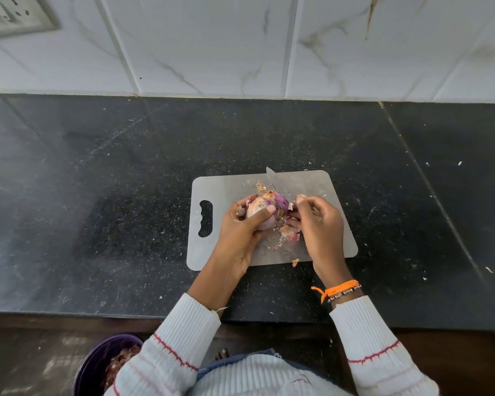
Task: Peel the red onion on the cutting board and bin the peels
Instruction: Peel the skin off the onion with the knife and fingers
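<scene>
Your red onion (265, 208) sits over the middle of the grey cutting board (323, 187), partly peeled, purple flesh showing on its right side. Your left hand (240, 227) grips it with curled fingers, thumb pressed across its near face. Your right hand (317, 224), just right of the onion, pinches a strip of peel (293, 206) between fingertips. Loose peels (289, 234) lie on the board below the onion. A knife blade (270, 177) pokes out beyond the onion at the far edge. The board rests on a black speckled counter (97, 195). Near left, on the floor, a purple bin (97, 355) holds scraps.
</scene>
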